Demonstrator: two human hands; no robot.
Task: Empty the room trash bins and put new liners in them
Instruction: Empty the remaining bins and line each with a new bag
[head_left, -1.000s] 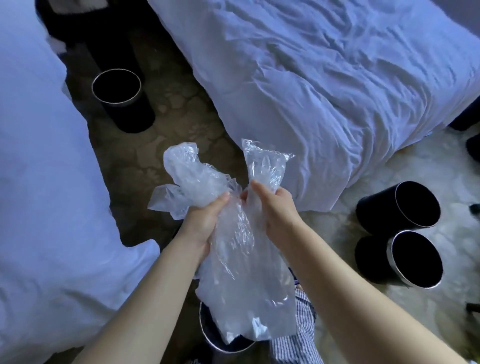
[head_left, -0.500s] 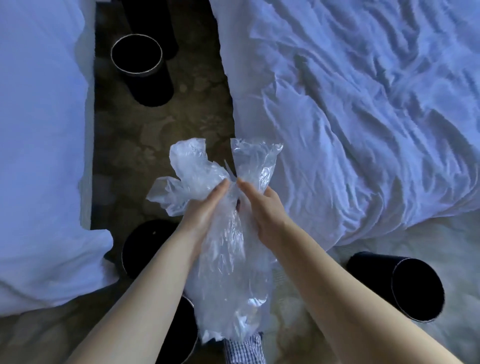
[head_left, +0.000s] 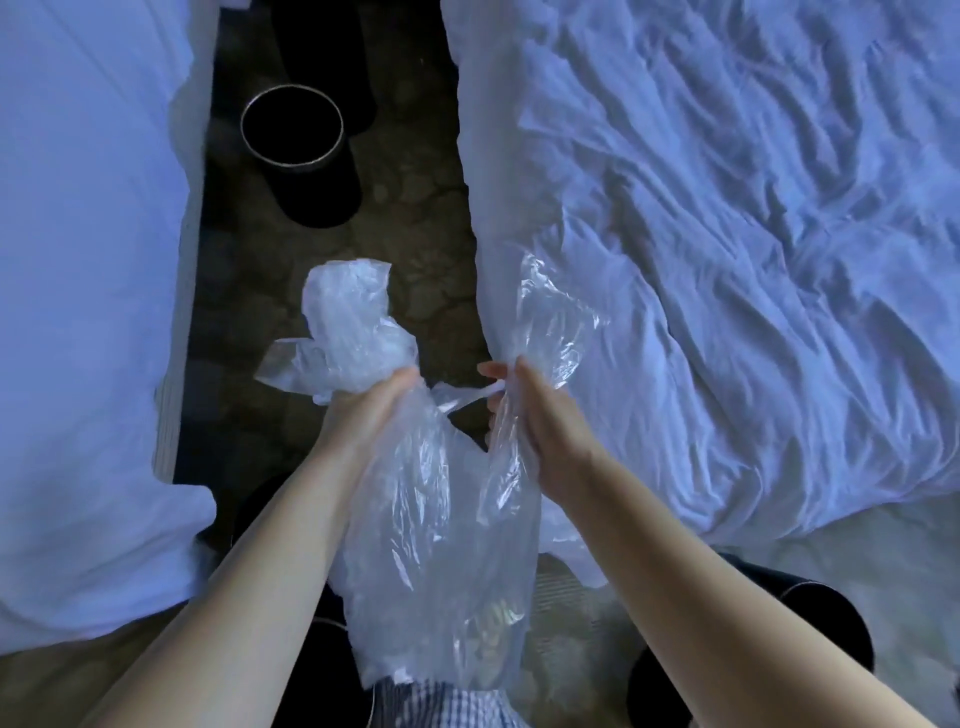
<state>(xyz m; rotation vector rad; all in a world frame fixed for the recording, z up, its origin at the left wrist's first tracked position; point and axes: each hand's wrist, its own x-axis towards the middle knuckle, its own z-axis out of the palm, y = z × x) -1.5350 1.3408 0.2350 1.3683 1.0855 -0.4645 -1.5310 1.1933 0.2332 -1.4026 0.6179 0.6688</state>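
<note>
A clear plastic liner bag (head_left: 436, 530) hangs in front of me, held by both hands at its top. My left hand (head_left: 363, 410) grips the left bunch of plastic. My right hand (head_left: 540, 421) pinches the right flap. A thin strip of plastic stretches between the two hands. An upright black trash bin (head_left: 306, 156) with a metal rim stands on the floor between the two beds, unlined. Another black bin (head_left: 311, 670) sits below the bag, mostly hidden by my left arm and the liner.
White beds flank a narrow dark carpet aisle: one at the left (head_left: 88, 312), one with a rumpled duvet at the right (head_left: 727, 260). A black bin (head_left: 810, 618) lies at the lower right behind my right arm. Checked fabric (head_left: 441, 701) shows at the bottom edge.
My hands have pulled apart, spreading the top of the liner. The view has shifted forward, so the aisle bin sits closer and the bins at the right have dropped toward the frame's edge.
</note>
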